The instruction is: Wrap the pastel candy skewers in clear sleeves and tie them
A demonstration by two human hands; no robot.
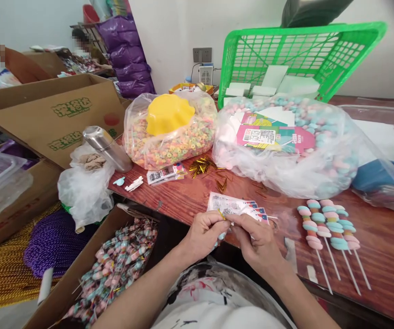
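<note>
My left hand [202, 235] and my right hand [256, 242] meet at the near edge of the wooden table [381, 246]. Together they pinch a small clear-wrapped candy stick, partly hidden under my fingers, with a gold twist tie [221, 214] at its top. Just behind my hands lies a stack of printed bags [233, 206]. Three bare candy sticks [327, 226] with pink and blue marshmallow pieces lie to the right of my right hand.
A cardboard box of wrapped candy sticks [114, 265] stands at lower left. Loose gold ties [205, 167] lie mid-table, before a bag of coloured cereal rings [169, 141] and a bag of marshmallows [286, 151]. A green basket [299, 55] leans behind. A steel flask [107, 148] lies left.
</note>
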